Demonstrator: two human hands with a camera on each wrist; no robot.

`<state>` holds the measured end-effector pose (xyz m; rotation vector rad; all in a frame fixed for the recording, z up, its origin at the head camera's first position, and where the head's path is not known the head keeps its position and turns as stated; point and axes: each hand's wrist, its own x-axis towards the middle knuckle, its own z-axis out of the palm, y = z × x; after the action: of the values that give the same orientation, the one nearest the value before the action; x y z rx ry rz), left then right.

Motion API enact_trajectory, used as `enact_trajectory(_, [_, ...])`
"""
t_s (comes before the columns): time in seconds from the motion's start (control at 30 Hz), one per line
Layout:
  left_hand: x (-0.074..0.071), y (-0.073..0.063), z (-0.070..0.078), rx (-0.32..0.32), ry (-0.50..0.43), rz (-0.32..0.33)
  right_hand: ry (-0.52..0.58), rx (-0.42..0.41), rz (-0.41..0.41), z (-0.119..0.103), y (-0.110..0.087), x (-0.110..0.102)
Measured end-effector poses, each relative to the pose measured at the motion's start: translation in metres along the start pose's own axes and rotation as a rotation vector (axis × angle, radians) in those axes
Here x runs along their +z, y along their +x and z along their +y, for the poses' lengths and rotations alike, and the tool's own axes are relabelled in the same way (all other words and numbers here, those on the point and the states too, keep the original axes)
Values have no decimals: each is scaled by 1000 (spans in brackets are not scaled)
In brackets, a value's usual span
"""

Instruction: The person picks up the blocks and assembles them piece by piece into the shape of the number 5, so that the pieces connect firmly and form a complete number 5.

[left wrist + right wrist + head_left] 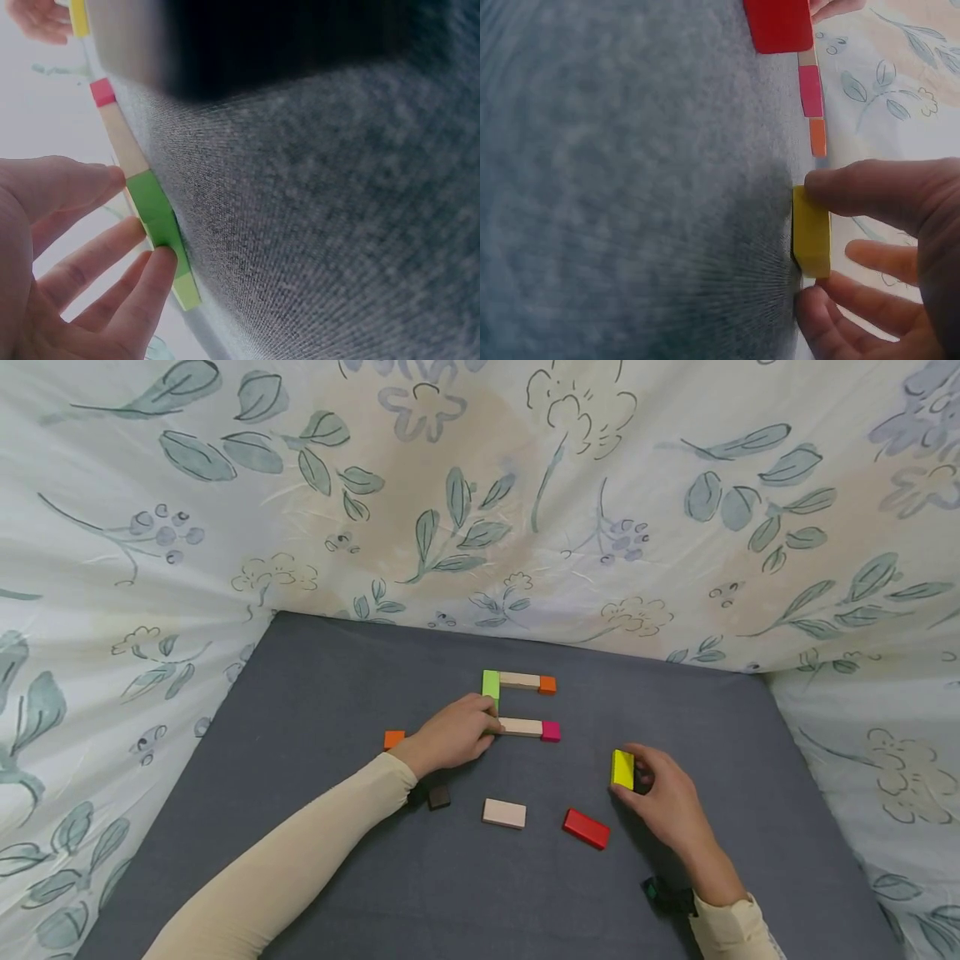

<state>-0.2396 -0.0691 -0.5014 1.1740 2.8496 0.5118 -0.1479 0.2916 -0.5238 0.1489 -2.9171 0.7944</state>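
Although the picture edges cut it off above and at both sides, floral fabric was the largest thing in the room, hanging in folds around a dark grey cloth whose near edge ran out of view. The left sleeve, also cropped, crossed that surface. In the left wrist view a blurred black shape filled part of the top and could not be made out.

The left hand pinched a green block, mostly hidden from the head camera, in line with a light green block that pointed away from the person. The right hand gripped a yellow block by thumb and fingers, on the right of the cloth, its long axis running away from the person.

Near it a red block slanted; a pale pink block lay nearly crosswise. Two pale strips also ran crosswise, ending at an orange cube and a magenta cube. Smaller still, a dark brown block showed only partly beside the sleeve.
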Motion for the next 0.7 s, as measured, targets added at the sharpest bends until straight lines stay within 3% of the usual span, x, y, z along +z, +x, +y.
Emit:
enact_trajectory(0.27, [0,0,0,-4,-4,-3,22,-56,-7,-4,1,2])
enact_trajectory(0.7, [1,1,0,1,18,-7,59,-62,-39,-26,4,1])
